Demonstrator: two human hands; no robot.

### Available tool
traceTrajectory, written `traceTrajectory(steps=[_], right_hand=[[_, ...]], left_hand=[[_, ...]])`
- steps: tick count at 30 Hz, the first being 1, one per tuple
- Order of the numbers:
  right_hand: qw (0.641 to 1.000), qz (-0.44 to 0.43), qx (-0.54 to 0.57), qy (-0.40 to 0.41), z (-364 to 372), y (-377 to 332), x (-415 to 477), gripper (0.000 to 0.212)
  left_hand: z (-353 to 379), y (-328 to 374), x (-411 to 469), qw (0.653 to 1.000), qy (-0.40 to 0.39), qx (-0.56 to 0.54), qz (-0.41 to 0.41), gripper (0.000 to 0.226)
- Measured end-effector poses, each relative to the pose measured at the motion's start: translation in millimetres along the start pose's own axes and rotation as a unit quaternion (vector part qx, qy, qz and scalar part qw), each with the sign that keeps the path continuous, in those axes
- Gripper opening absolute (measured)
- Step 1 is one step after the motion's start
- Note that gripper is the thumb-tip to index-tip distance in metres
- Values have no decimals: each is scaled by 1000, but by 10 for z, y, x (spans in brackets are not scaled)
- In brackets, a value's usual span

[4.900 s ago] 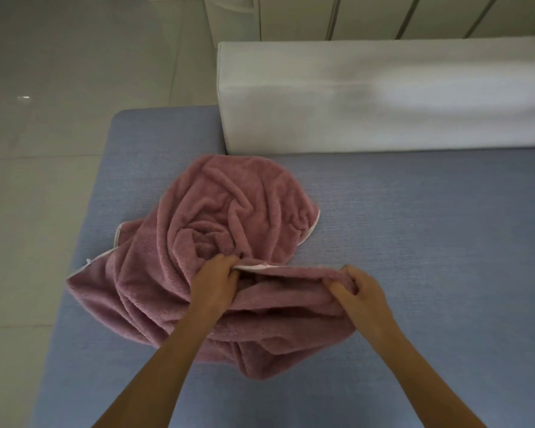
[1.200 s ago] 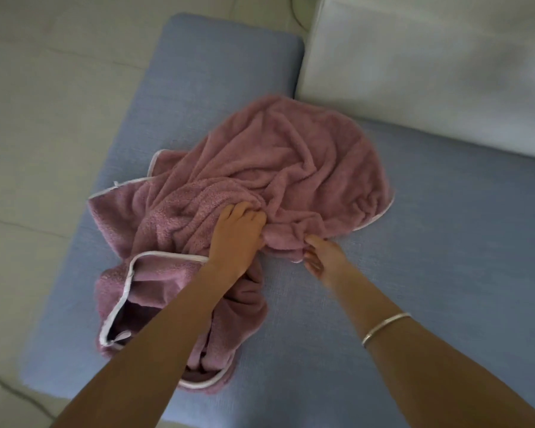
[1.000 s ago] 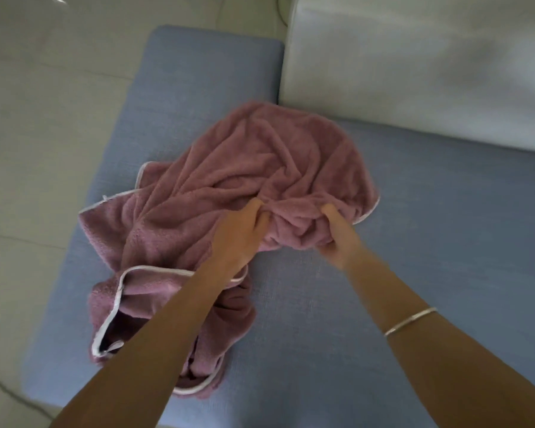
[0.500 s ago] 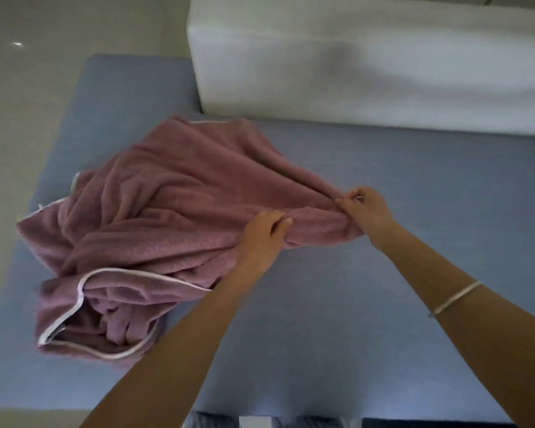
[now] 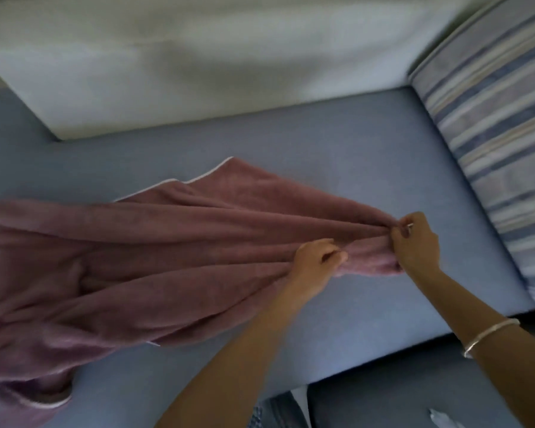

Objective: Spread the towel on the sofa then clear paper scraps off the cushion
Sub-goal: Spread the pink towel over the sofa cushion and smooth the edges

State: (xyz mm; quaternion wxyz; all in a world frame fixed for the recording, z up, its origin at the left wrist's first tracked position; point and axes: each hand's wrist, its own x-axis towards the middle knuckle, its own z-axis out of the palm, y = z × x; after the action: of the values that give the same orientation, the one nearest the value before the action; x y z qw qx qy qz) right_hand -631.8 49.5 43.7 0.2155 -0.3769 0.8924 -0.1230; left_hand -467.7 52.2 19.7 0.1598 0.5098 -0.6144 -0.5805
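A dusty-pink towel [image 5: 155, 251] with white edging lies stretched in long folds across the blue sofa seat [image 5: 337, 156], its bunched left end running out of the frame. My right hand [image 5: 416, 242] pinches the towel's gathered right end. My left hand [image 5: 317, 262] grips the same bunch just to the left of it. A pale scrap [image 5: 442, 417], perhaps paper, shows on a darker blue cushion [image 5: 399, 381] at the bottom right.
A white back cushion [image 5: 198, 66] runs along the rear of the seat. A blue-and-cream striped cushion [image 5: 494, 125] stands at the right end. The seat's front edge runs diagonally at lower right.
Both hands have dragged the towel's gathered end to the right, stretching the crumpled pile into long folds. The view has swung right, bringing the striped cushion into sight.
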Motion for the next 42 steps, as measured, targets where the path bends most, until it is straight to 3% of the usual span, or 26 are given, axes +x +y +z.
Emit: traceTrajectory(steps=[2,4,9,14,20,24,27,32,37,40,42], right_hand=[[998,28,-45,-27,-12,238,40,22],[992,31,-101,-75,80,326,21,23],[974,-68,-190,-104,551,141,-136,28],[962,-147,-176,-151,1023,-314,-215,31],[958,-170,-142,-181,1581,-798,-231,33],[958,-110,-201,-173,1797,-799,-88,36],[956,-106,-212,-174,1791,-667,26,25],[961,-134,-180,-159,1617,-584,167,22],[979,-74,-129,-140,1209,-451,539,30],[952,-62,-129,-270,933,-410,890,18],[936,-74,-122,-322,910,-497,1094,25]], left_hand=[[191,-24,86,999,-29,3,-24,33],[251,-129,148,999,-9,-3,-42,23],[22,-523,245,994,39,39,-95,21],[-479,-863,341,989,65,77,-109,21],[-970,-1190,521,981,79,158,-86,29],[-1238,-1368,651,941,103,307,-96,48],[-1376,-1431,757,923,85,362,-102,32],[-1396,-1328,996,939,121,315,-69,19],[-1204,-960,1304,960,114,257,0,15],[-1160,-836,1528,972,80,223,0,18],[-1247,-878,1600,968,114,219,-49,21]])
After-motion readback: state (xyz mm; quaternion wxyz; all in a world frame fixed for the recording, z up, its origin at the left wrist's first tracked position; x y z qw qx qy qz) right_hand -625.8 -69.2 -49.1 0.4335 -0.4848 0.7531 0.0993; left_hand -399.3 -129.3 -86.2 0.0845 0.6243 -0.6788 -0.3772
